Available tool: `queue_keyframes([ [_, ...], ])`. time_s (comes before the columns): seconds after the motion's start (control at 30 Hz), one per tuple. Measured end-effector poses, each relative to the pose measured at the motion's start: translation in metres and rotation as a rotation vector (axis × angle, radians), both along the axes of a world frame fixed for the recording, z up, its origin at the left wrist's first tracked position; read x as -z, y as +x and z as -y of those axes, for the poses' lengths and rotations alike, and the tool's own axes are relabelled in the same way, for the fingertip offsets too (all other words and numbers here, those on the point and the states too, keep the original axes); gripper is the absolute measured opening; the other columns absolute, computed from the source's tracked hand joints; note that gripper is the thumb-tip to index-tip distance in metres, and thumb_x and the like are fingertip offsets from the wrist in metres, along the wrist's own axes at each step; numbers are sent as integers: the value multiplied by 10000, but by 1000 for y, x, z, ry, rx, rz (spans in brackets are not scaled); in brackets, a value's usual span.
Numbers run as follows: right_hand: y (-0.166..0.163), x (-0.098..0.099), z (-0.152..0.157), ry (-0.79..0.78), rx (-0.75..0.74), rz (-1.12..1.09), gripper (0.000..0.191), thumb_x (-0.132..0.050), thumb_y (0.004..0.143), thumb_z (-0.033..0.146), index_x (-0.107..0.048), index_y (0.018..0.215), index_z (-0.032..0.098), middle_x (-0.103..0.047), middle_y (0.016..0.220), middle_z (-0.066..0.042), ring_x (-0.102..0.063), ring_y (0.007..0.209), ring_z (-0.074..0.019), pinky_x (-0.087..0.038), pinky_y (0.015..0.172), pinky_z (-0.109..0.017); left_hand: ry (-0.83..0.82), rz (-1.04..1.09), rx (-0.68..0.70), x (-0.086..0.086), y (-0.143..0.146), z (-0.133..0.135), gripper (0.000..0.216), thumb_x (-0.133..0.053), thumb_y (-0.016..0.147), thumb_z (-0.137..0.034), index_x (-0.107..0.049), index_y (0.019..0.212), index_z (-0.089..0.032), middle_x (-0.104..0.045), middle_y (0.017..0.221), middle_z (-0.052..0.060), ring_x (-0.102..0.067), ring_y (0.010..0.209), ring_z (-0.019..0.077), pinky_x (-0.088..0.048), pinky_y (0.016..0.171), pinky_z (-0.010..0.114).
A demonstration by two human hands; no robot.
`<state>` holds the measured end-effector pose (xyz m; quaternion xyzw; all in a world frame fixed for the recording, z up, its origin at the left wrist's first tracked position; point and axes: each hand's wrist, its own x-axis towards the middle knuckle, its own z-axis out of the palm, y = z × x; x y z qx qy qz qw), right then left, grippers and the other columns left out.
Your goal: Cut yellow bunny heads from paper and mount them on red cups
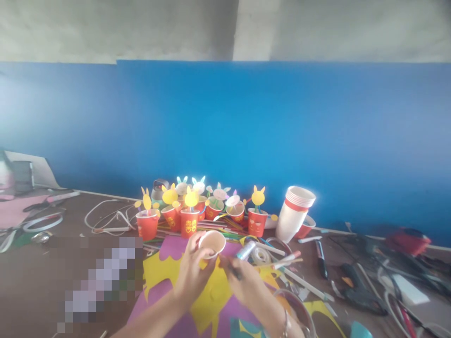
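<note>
My left hand (197,265) is wrapped around a paper cup (212,243), its pale inside tilted toward me. Close to the cup's lower right side, my right hand (243,279) is closed on a dark, slim pen-like tool (235,271), mostly hidden by the fingers. Below both hands lie cut yellow paper (211,295) and purple paper (176,246). Beyond them stand several red paper cups (190,224) with rabbit-shaped paper figures (192,197) on sticks.
A stack of white cups (292,213) leans at the back right. To the right lie a roll of clear tape (260,256), a black marker (321,259), a glue gun (362,288) and tangled cables. White cords (112,218) lie at left. A blue wall (225,122) closes the back.
</note>
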<state>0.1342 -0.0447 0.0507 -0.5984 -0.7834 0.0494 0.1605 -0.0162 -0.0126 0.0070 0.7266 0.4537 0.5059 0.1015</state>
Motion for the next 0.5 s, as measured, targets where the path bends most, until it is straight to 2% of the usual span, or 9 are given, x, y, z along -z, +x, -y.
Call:
queue_keyframes([
  [0.1,-3,-12,8,-36,106,61,329,-321,961,237,-624,834,206,-645,781,-51,-629,598,-163,-353,521,-249,-80,124,-52,-2,-3,-6,164,-583,805,-276,-631,673,-192,-519,1149,114,-534,1115,285,-476,924,420],
  [0.17,-3,-19,11,-24,156,111,348,-291,975,265,-614,859,212,-633,851,-66,-637,618,-173,-359,534,-260,-165,246,-76,-4,-7,-12,200,-575,800,-314,-614,656,-180,-519,1124,119,-549,1080,282,-497,875,398],
  [0.27,2,-25,14,-32,104,174,313,-311,961,269,-604,875,202,-629,859,-87,-643,655,-210,-387,559,-285,-279,427,-56,-6,-11,-18,220,-584,786,-369,-600,700,-167,-491,1172,126,-577,1032,260,-520,781,332],
  [0.33,7,-25,16,-118,66,239,230,-393,898,165,-612,967,180,-641,924,-121,-654,718,-245,-420,604,-306,-304,543,-12,-5,-11,-19,214,-626,754,-380,-583,764,-171,-489,1192,124,-576,1046,253,-511,795,316],
  [0.37,8,-23,17,-164,54,270,294,-422,842,86,-602,1061,164,-641,992,-145,-657,787,-268,-440,651,-322,-307,602,16,-4,-10,-20,231,-651,734,-380,-567,804,-177,-505,1179,122,-578,1049,252,-505,811,320],
  [0.43,8,-20,22,-231,10,301,579,-435,722,-36,-502,1275,123,-596,1166,-195,-614,992,-320,-447,802,-379,-321,698,67,-3,-7,-19,316,-686,707,-375,-525,905,-189,-556,1105,108,-595,1016,245,-496,826,335],
  [0.5,7,-17,26,-287,-65,281,744,-447,663,-59,-373,1391,79,-526,1280,-226,-516,1159,-352,-395,936,-434,-354,758,103,-3,-4,-17,404,-701,703,-365,-484,1000,-199,-592,1044,88,-609,990,238,-488,837,348],
])
